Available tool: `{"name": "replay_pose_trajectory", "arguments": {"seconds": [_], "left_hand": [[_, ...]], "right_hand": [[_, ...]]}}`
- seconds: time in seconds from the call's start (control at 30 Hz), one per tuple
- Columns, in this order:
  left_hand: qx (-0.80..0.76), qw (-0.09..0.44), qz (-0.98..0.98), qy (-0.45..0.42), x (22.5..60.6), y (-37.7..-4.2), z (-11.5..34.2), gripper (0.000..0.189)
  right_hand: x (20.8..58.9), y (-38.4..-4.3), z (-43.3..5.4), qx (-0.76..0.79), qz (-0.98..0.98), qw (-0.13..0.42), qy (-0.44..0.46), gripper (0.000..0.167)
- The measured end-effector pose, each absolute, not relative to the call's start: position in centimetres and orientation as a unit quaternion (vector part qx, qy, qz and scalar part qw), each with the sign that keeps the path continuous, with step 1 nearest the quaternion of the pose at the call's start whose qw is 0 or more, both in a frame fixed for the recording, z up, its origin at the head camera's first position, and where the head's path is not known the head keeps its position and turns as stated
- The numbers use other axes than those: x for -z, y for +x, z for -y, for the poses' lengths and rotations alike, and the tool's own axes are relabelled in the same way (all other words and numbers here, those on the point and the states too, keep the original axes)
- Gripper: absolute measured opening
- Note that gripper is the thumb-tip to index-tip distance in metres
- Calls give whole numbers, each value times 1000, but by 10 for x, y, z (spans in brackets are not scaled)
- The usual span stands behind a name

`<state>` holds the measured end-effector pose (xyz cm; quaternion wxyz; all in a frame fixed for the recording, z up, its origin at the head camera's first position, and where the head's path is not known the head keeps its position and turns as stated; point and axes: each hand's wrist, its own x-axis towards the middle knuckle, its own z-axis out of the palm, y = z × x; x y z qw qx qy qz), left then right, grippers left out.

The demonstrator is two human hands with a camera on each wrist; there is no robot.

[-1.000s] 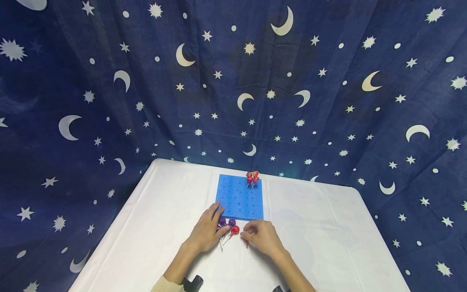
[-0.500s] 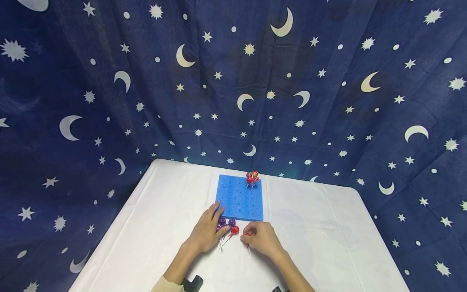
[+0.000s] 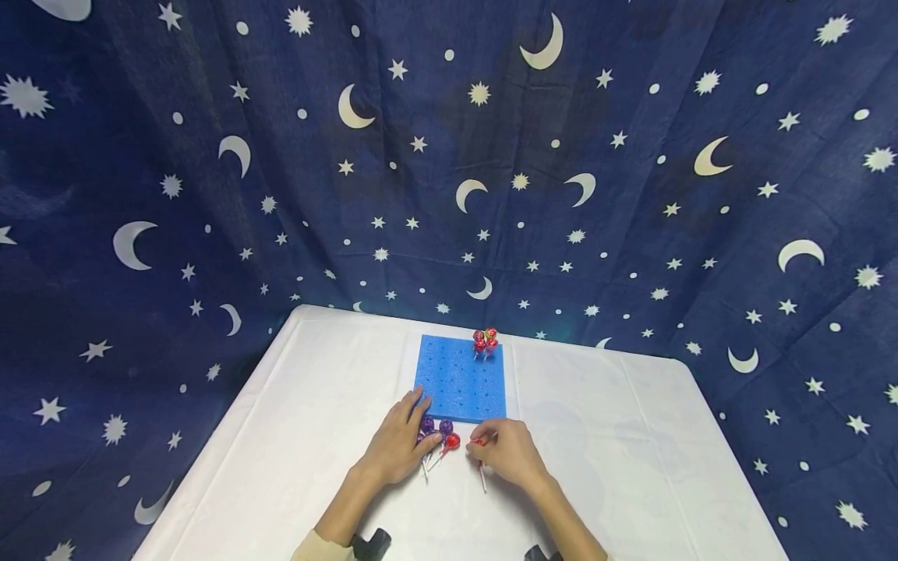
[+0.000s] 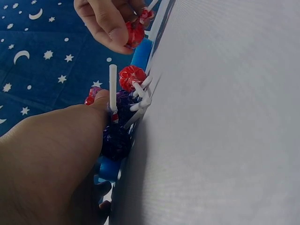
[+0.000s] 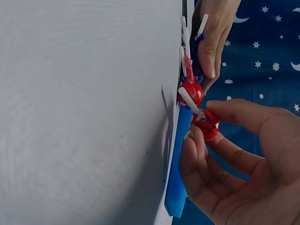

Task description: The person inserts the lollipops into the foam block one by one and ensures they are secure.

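Observation:
My right hand (image 3: 510, 452) pinches a red-wrapped lollipop (image 5: 207, 125) by its head, just in front of the blue foam board (image 3: 452, 382). Its white stick points down toward me in the head view. The left hand (image 3: 396, 444) rests at the board's front left corner, fingers extended along its edge. Beside and partly beneath the left thumb lie several purple lollipops (image 3: 446, 427), some hidden by that hand. Another red lollipop (image 3: 452, 441) lies loose between the two hands, its stick among the others.
Several red lollipops (image 3: 486, 340) stand upright in the board's far right corner. Rows of small holes cover the board. A white cloth (image 3: 596, 436) covers the table, and a dark blue curtain (image 3: 421, 195) with moons and stars hangs behind and at the sides.
My right hand has shifted slightly toward the board, and the red lollipop it pinches has moved with it. The left hand and the loose lollipops stay in place.

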<state>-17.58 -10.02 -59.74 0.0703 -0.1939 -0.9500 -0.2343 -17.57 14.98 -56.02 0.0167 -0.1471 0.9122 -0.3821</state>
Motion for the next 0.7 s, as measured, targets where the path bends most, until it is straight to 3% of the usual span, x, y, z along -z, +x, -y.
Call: {"name": "replay_pose_trajectory", "arguments": {"seconds": [0.27, 0.7], "left_hand": [[243, 73, 947, -197, 596, -175, 100, 71], [243, 84, 945, -203, 597, -176, 100, 72]], "right_hand": [[556, -178, -151, 406, -903, 32, -140, 10], [541, -185, -154, 432, -890, -35, -141, 14]]}}
